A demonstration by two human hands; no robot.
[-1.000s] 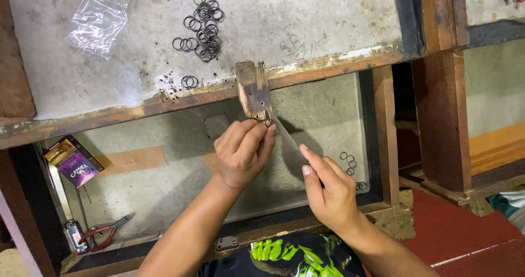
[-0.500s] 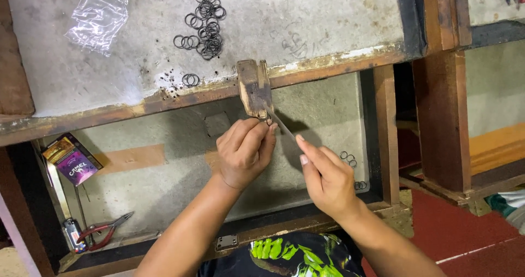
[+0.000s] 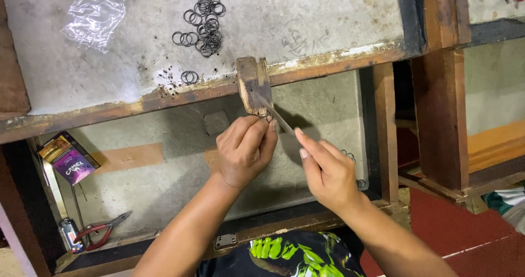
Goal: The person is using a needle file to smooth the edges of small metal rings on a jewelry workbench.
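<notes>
The left hand [image 3: 244, 152] is curled closed just below a worn wooden peg block [image 3: 253, 84] that juts out from the front edge of the grey, scuffed table [image 3: 306, 25]. Its fingertips are bunched together against the lower end of the block, pinching something too small to make out. The right hand [image 3: 327, 170] is closed around a slim, flat metal file [image 3: 279, 119], thumb and forefinger gripping its near end. The file runs up and to the left from that grip, and its far end meets the bottom of the wooden block right beside the left hand's fingertips.

On the table top, above the block, a loose heap of small dark metal rings [image 3: 205, 20] lies spread out, with a few rings linked in a short row at its left edge. A smaller cluster of rings [image 3: 190, 77] sits near the table's front edge, left of the block. A crumpled clear plastic bag [image 3: 94, 15] lies further left.

Below the table edge is an open, grey-lined drawer tray [image 3: 164, 189]. A small purple and orange cardboard packet [image 3: 68, 159] leans in its left corner. Red-handled pliers [image 3: 101, 233] lie near the front left, next to a small lighter [image 3: 70, 234]. A few more rings [image 3: 350, 155] rest on the tray floor to the right of the right hand. A reddish wooden table leg [image 3: 440, 113] stands upright on the right.
</notes>
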